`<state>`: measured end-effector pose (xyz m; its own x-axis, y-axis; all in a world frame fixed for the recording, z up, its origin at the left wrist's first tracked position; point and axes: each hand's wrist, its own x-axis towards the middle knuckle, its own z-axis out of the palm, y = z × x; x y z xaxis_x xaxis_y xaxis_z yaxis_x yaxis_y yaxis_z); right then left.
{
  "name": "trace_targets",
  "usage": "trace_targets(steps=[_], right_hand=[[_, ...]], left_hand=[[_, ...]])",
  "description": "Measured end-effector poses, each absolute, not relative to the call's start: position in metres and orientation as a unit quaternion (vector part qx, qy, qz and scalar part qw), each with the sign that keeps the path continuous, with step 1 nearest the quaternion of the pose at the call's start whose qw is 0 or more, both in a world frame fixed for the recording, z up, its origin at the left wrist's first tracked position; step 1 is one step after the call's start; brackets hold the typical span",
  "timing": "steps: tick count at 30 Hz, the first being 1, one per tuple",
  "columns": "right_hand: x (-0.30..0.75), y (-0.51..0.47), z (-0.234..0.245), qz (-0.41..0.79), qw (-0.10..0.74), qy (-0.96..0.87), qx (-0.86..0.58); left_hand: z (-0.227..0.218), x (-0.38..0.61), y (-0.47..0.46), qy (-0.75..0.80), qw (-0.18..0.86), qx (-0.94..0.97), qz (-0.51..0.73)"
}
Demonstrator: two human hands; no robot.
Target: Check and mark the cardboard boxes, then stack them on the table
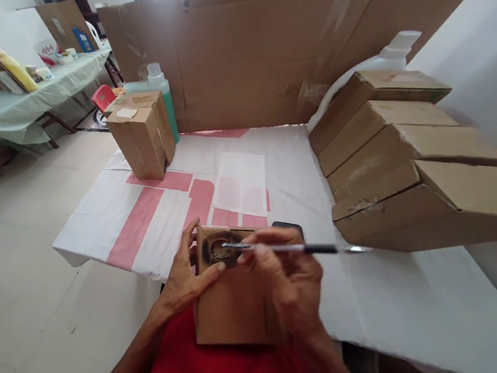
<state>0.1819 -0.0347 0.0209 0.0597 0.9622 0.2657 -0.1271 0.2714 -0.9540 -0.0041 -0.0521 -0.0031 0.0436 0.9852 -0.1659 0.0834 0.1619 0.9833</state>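
A small brown cardboard box (229, 311) is tilted towards me at the table's front edge, against my red clothing. Its upper face bears a dark, ring-shaped mark (213, 250) with a roughened surface. My left hand (189, 277) grips the box's left side, thumb on the face and fingers round the edge. In my right hand (289, 270) is a slim pen-like tool (320, 248) with a black section and a shiny flat far end. Its thin metal tip points left, over the ring; whether it touches cannot be told. Part of the mark is hidden behind my right fingers.
Several cardboard boxes (378, 209) lean in a row at the right, before a large white jug (397, 49). Another box (136, 141) and a green-liquid bottle (169, 109) stand back left. A white sheet (240, 181) and dark phone-like object (288, 227) lie ahead. A cardboard panel (240, 58) closes the back.
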Motion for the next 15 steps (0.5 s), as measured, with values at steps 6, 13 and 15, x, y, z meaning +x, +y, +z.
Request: trace_targets(steps=[6,13,15], right_hand=[[0.170,-0.068,0.008,0.445,0.579,-0.543,-0.414],[0.174,-0.065,0.001,0.462,0.599,-0.508,-0.412],[0.172,-0.066,0.000,0.466,0.597,-0.509,-0.409]], left_hand=[[-0.003,0.002,-0.061,0.509,0.565,0.505,0.407],[-0.009,-0.009,-0.062,0.489,0.577,0.513,0.406],[-0.008,-0.008,-0.061,0.493,0.574,0.515,0.404]])
